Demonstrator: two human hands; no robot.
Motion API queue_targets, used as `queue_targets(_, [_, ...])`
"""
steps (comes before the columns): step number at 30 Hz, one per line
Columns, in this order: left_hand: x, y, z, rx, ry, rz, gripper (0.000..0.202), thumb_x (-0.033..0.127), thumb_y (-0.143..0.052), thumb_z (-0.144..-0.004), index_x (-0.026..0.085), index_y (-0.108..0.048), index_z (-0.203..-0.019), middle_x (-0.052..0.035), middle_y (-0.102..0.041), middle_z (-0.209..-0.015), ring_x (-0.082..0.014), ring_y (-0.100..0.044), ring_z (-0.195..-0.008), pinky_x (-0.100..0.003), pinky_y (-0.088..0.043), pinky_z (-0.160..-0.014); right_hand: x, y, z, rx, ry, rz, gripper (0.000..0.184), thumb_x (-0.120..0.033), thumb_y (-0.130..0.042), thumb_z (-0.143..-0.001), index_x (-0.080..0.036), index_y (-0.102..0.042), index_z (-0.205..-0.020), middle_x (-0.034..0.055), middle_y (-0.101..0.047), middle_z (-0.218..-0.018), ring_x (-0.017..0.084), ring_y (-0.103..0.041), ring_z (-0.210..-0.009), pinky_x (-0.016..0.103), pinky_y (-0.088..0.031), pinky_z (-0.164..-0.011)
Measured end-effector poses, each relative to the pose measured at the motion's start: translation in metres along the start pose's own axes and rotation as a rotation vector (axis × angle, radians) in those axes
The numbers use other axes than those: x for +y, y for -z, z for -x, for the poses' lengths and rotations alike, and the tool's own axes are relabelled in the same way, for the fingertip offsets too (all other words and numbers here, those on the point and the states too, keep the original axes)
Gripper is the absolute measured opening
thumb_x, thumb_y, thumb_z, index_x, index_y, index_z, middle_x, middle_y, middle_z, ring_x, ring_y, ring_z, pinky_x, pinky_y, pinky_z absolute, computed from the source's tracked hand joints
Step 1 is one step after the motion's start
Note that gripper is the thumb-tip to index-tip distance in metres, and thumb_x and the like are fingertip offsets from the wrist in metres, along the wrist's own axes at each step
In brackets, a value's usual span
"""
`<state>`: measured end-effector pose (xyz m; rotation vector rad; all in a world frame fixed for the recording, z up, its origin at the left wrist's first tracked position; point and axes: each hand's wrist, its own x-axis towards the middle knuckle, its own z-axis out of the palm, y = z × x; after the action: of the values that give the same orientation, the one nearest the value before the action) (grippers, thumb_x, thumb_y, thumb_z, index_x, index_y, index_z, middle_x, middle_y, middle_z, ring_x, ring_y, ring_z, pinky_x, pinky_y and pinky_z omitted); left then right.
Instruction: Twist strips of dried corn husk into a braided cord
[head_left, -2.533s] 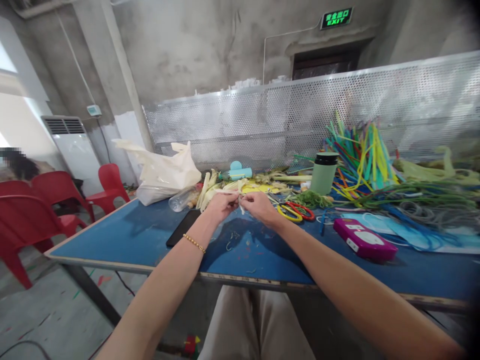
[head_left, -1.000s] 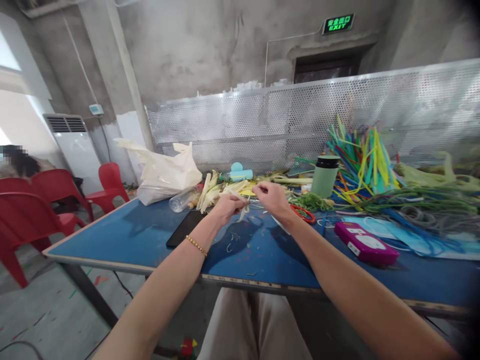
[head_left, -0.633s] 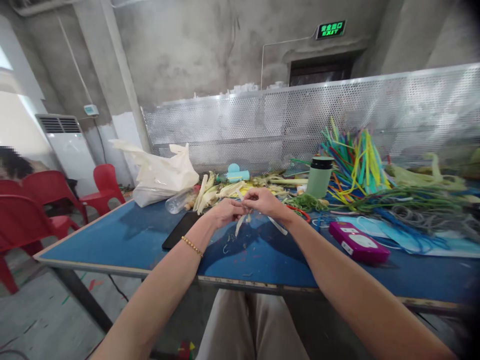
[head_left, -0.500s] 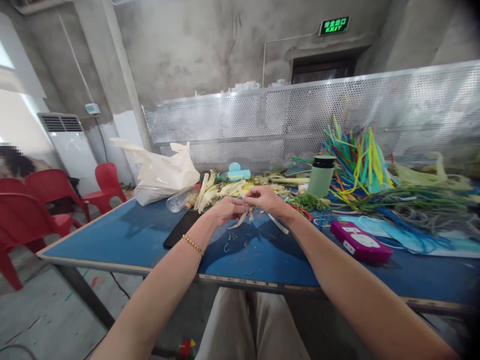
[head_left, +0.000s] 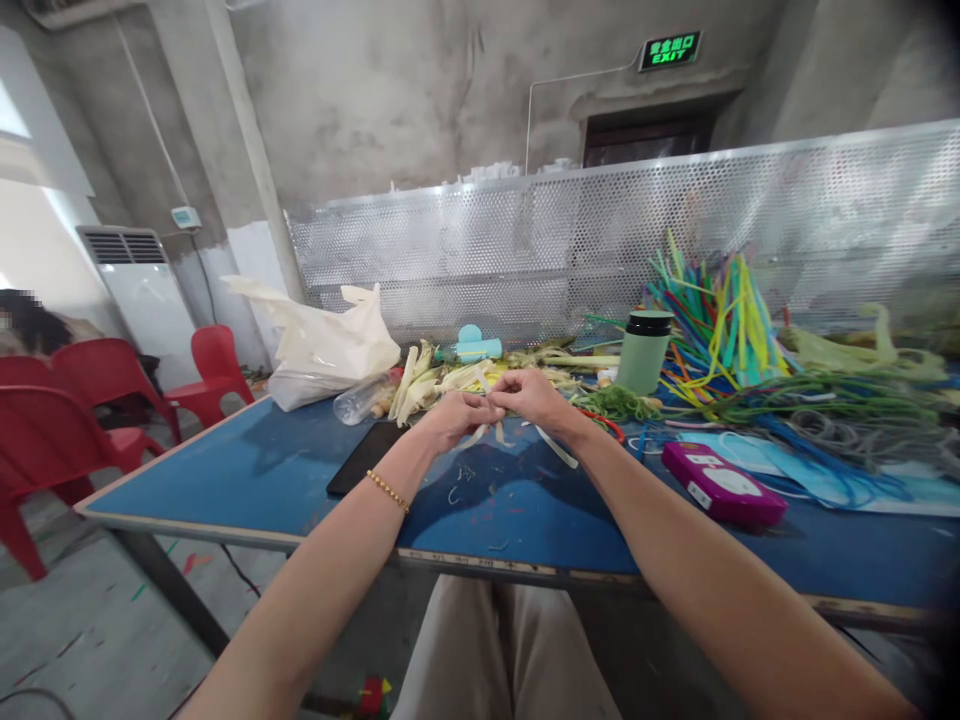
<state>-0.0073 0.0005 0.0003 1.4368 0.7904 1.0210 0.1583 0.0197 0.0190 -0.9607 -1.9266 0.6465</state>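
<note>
Cream strip (head_left: pixel 500 435), thin and husk-like, is pinched between the fingertips of the left hand (head_left: pixel 455 415) and the right hand (head_left: pixel 534 395), to the left of the green flask (head_left: pixel 643 360) and nearer the person. A second ago the hands were apart, the left alone holding the strip and the right lifted clear; now their fingertips meet, with both seemingly clamped on it. The loose ends under the fingers, which hung longer about half a second ago, now sit closer to the hands. That suggests fine two-handed work at one spot, though whether the ends belong to one piece or several, I cannot tell.

A separate white strip (head_left: pixel 555 447) lies under the right wrist, left of the flask and nearer the person. The heap of husks (head_left: pixel 420 388) is well to the flask's left. A red handle (head_left: pixel 613 430) shows just in front of the flask, partly behind the right forearm, while the purple box (head_left: pixel 724 485) lies to the flask's right and nearer the person
</note>
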Motion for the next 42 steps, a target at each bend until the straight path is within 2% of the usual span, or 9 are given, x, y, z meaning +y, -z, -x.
queue_targets(7, [-0.001, -0.004, 0.0, 0.025, -0.063, -0.038, 0.028, 0.024, -0.088, -0.051, 0.006, -0.068, -0.061, -0.0051, -0.062, -0.058, -0.0088, -0.052, -0.054, -0.025, -0.041, -0.057, -0.003, -0.004, 0.002, -0.008, 0.016, 0.005, 0.009, -0.022, -0.062, -0.064, -0.014, -0.066, -0.062, 0.0026, -0.066, -0.058, 0.013, -0.058, -0.053, 0.021, -0.04, -0.048])
queue_targets(12, [-0.003, -0.004, 0.001, 0.027, -0.023, -0.012, 0.026, 0.022, -0.088, -0.051, 0.006, -0.07, -0.062, -0.0061, -0.063, -0.057, -0.0094, -0.053, -0.053, -0.025, -0.042, -0.056, -0.002, -0.01, 0.004, 0.007, 0.082, 0.032, 0.006, -0.018, -0.061, -0.066, -0.015, -0.064, -0.063, 0.0014, -0.064, -0.056, 0.013, -0.058, -0.051, 0.021, -0.041, -0.047])
queue_targets(24, [-0.005, -0.006, 0.0, 0.061, 0.01, -0.047, 0.022, 0.017, -0.086, -0.051, 0.008, -0.066, -0.056, -0.0052, -0.063, -0.057, -0.0114, -0.054, -0.054, -0.027, -0.044, -0.057, -0.005, -0.019, 0.008, 0.026, 0.067, 0.039, 0.007, -0.022, -0.063, -0.071, -0.016, -0.064, -0.068, 0.0005, -0.065, -0.057, 0.012, -0.057, -0.048, 0.021, -0.041, -0.047])
queue_targets(29, [-0.005, -0.004, -0.002, 0.102, 0.06, 0.018, 0.021, 0.018, -0.085, -0.054, 0.007, -0.067, -0.056, -0.0064, -0.062, -0.057, -0.0096, -0.052, -0.052, -0.024, -0.04, -0.053, -0.009, -0.009, 0.004, 0.008, 0.101, 0.114, 0.023, -0.031, -0.057, -0.08, -0.015, -0.066, -0.066, 0.0019, -0.065, -0.06, 0.013, -0.058, -0.056, 0.022, -0.042, -0.053])
queue_targets(31, [-0.002, -0.003, -0.002, 0.095, 0.065, 0.079, 0.02, 0.019, -0.084, -0.057, 0.006, -0.069, -0.059, -0.0068, -0.062, -0.057, -0.0093, -0.051, -0.051, -0.024, -0.04, -0.052, -0.011, -0.001, 0.002, 0.077, 0.104, 0.145, 0.027, -0.034, -0.054, -0.083, -0.014, -0.069, -0.07, 0.0043, -0.07, -0.071, 0.015, -0.061, -0.065, 0.023, -0.044, -0.06])
queue_targets(33, [0.001, -0.001, -0.002, 0.075, 0.047, 0.142, 0.018, 0.018, -0.083, -0.058, 0.006, -0.069, -0.061, -0.0072, -0.063, -0.058, -0.0094, -0.052, -0.051, -0.024, -0.041, -0.053, -0.012, 0.006, 0.002, 0.033, 0.086, 0.127, 0.029, -0.034, -0.052, -0.084, -0.014, -0.071, -0.076, 0.0051, -0.072, -0.077, 0.016, -0.064, -0.073, 0.024, -0.046, -0.066])
queue_targets(37, [0.004, 0.003, -0.003, 0.071, 0.05, 0.186, 0.013, 0.017, -0.079, -0.065, 0.008, -0.069, -0.062, -0.0068, -0.066, -0.061, -0.0101, -0.056, -0.054, -0.024, -0.043, -0.056, -0.012, 0.014, 0.007, -0.091, 0.036, 0.122, 0.031, -0.039, -0.056, -0.081, -0.014, -0.068, -0.066, 0.0028, -0.066, -0.063, 0.014, -0.058, -0.06, 0.023, -0.042, -0.056])
queue_targets(42, [0.003, 0.004, -0.004, 0.061, 0.032, 0.166, 0.016, 0.021, -0.076, -0.072, 0.011, -0.067, -0.064, -0.0057, -0.066, -0.062, -0.0102, -0.057, -0.055, -0.024, -0.046, -0.06, -0.013, 0.016, 0.01, -0.133, 0.022, 0.101, 0.027, -0.039, -0.063, -0.075, -0.013, -0.067, -0.066, 0.0025, -0.064, -0.06, 0.01, -0.05, -0.052, 0.022, -0.036, -0.05])
